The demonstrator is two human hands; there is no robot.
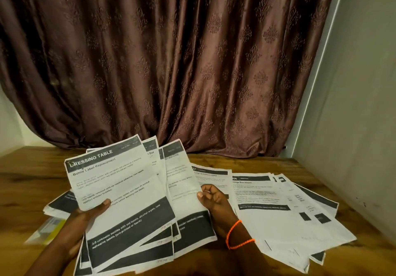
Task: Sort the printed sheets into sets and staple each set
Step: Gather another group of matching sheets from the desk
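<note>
Printed sheets: a fan of sheets (128, 190) is being held up over the wooden table (267, 164), leaning away from the person, in the head view, the only view here.
Top sheet: it is reading "DRESSING TABLE" and lying foremost on the left of the fan.
Left hand: the left hand (85, 218) is gripping the fan from below, thumb pressing on the front of the top sheet, fingers hidden behind the paper.
Right hand: the right hand (212, 198) is pinching the right-most sheet at its edge, fingers curled in; an orange cord bracelet (237, 235) is circling the wrist.
Key relation: the fan's long axis is running up and away from the hands; the sheet on the right is the one nearest the right hand, so I judge that hand is placed to peel it off toward the table.
Table pile: loose sheets (278, 211) are lying flat just right of the right hand, overlapping.
Left pile: more sheets (60, 203) are showing under the left hand.
Count: two hands; at least four sheets are showing in the fan; the flat piles are too overlapped to count.
Stapler: none is showing; a yellowish blurred thing (47, 230) is lying at the left edge, unidentifiable.
</note>
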